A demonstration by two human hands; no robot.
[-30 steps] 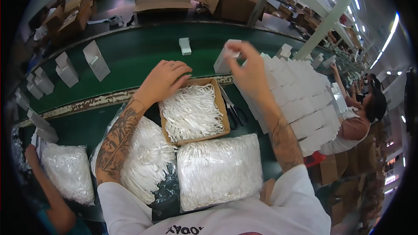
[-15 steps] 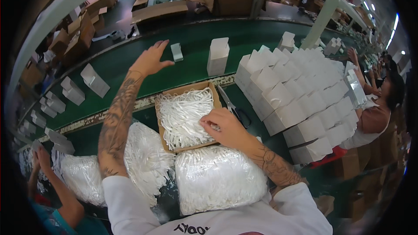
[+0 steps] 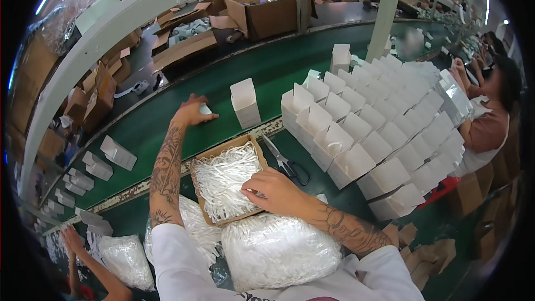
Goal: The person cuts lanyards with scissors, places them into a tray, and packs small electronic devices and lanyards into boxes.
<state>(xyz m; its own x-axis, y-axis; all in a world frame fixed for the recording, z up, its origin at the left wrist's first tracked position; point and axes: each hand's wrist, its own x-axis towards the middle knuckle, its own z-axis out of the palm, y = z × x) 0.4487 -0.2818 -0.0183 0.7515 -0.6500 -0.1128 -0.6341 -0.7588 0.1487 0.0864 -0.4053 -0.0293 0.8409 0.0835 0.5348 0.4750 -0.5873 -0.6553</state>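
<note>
The head-worn fisheye looks steeply down and forward from above the white shirt (image 3: 186,262), with the left hand (image 3: 193,111) and right hand (image 3: 274,190) close below. Its wide field reaches past the green belt (image 3: 284,72) to distant cardboard boxes (image 3: 270,19).

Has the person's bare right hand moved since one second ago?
Yes: the bare right hand moved toward the person, from beyond the shallow brown cardboard tray of white cords to its near right part.
</note>
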